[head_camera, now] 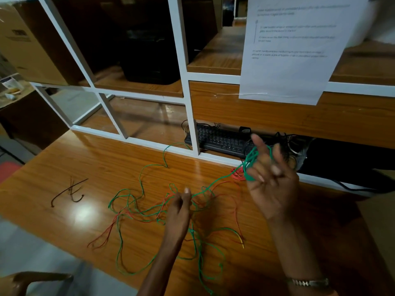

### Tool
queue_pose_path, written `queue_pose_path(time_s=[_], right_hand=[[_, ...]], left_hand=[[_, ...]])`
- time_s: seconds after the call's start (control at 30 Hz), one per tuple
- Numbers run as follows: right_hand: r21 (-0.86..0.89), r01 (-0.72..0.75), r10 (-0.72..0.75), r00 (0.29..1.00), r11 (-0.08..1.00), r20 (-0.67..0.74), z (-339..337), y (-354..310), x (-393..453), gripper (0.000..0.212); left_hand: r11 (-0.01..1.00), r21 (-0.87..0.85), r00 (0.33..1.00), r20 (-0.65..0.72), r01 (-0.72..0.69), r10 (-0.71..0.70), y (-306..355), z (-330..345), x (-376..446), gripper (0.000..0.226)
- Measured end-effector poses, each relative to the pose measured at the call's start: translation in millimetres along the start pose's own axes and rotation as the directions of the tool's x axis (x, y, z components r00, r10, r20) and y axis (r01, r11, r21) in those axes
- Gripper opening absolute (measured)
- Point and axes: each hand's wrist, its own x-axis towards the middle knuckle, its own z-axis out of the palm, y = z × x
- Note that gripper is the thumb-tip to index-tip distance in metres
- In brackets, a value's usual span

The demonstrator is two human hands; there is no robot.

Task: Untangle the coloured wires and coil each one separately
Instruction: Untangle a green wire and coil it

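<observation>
Right hand (269, 184) in the middle right holds looped thin green wire (250, 161); left hand (180, 205) pinches it lower down.

Green wire (132, 212) and red wire (106, 233) lie tangled.
</observation>
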Motion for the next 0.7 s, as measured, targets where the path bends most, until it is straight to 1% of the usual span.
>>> queue_pose_path(time_s=[0.03,0.07,0.1,0.13,0.17,0.2,0.23,0.27,0.3,0.33,0.37,0.4,0.43,0.5,0.57,0.6,0.63,0.67,0.7], right_hand=[[-0.110,0.058,-0.072,0.990,0.992,-0.123,-3.6,-3.3,4.2,0.052],[-0.235,0.110,-0.164,0.961,0.966,-0.222,-7.1,-6.2,8.7,0.047],[-0.364,0.122,-0.237,0.927,0.923,-0.292,-11.5,-4.1,12.5,0.040],[-0.522,0.092,-0.305,0.890,0.848,-0.339,-16.9,1.0,13.8,0.029],[-0.669,0.029,-0.351,0.868,0.743,-0.352,-22.9,7.7,15.5,0.019],[-0.791,-0.078,-0.370,0.853,0.607,-0.368,-26.0,14.2,16.3,0.014],[-0.861,-0.225,-0.355,0.841,0.457,-0.408,-28.6,20.1,14.6,0.016],[-0.874,-0.385,-0.315,0.825,0.296,-0.470,-31.3,25.7,11.9,0.022],[-0.834,-0.530,-0.252,0.796,0.150,-0.551,-31.8,30.5,8.1,0.038],[-0.774,-0.632,-0.160,0.762,0.023,-0.627,-32.4,35.6,2.9,0.056],[-0.721,-0.690,-0.070,0.724,-0.061,-0.686,-31.9,41.9,-2.5,0.071],[-0.702,-0.705,0.013,0.705,-0.100,-0.709,-33.5,48.9,-6.8,0.083],[-0.706,-0.700,0.098,0.699,-0.112,-0.709,-34.8,55.9,-9.2,0.092],[-0.725,-0.686,0.258,0.691,-0.064,-0.676,-37.0,67.4,-14.1,0.098],[-0.727,-0.686,0.398,0.662,-0.019,-0.635,-35.7,71.3,-17.7,0.102],[-0.731,-0.681,0.477,0.651,0.023,-0.591,-33.3,70.0,-19.4,0.107],[-0.739,-0.670,0.561,0.641,0.075,-0.525,-29.8,66.1,-19.1,0.112],[-0.741,-0.656,0.642,0.631,0.140,-0.437,-26.6,61.6,-17.8,0.116],[-0.734,-0.647,0.713,0.613,0.206,-0.341,-22.5,57.1,-17.8,0.117]], left_hand=[[0.999,0.036,0.999,-0.008,-0.033,0.033,-0.5,-1.5,0.2,0.069],[0.996,0.048,0.998,-0.007,-0.069,0.070,4.1,-1.6,-1.0,0.064],[0.993,0.053,0.994,-0.002,-0.107,0.107,12.5,-0.4,-3.3,0.057],[0.987,0.064,0.989,0.008,-0.147,0.147,20.8,2.0,-4.9,0.051],[0.979,0.069,0.981,0.030,-0.191,0.189,28.7,4.7,-6.0,0.047],[0.972,0.058,0.972,0.059,-0.229,0.225,36.4,6.4,-6.5,0.045],[0.965,0.027,0.962,0.087,-0.262,0.258,41.7,7.1,-6.2,0.044],[0.959,-0.004,0.952,0.117,-0.284,0.283,46.1,6.8,-4.9,0.043],[0.952,-0.023,0.941,0.147,-0.304,0.304,50.0,6.4,-2.9,0.041],[0.944,-0.032,0.929,0.170,-0.327,0.328,53.2,6.3,-0.8,0.039],[0.936,-0.040,0.918,0.185,-0.350,0.351,55.8,5.7,2.3,0.039],[0.930,-0.040,0.910,0.194,-0.366,0.366,60.2,5.2,4.4,0.038],[0.928,-0.044,0.906,0.201,-0.371,0.372,67.0,5.1,6.0,0.038],[0.928,-0.047,0.909,0.192,-0.369,0.371,73.7,4.4,13.5,0.032],[0.928,-0.065,0.909,0.184,-0.367,0.373,70.3,4.3,22.7,0.009],[0.927,-0.065,0.910,0.179,-0.368,0.374,69.1,4.4,25.1,0.010],[0.934,-0.076,0.918,0.174,-0.348,0.356,67.4,5.4,26.4,0.027],[0.949,-0.102,0.933,0.176,-0.299,0.313,65.3,7.1,25.2,0.040],[0.962,-0.145,0.950,0.179,-0.232,0.256,62.8,9.7,23.4,0.048]])
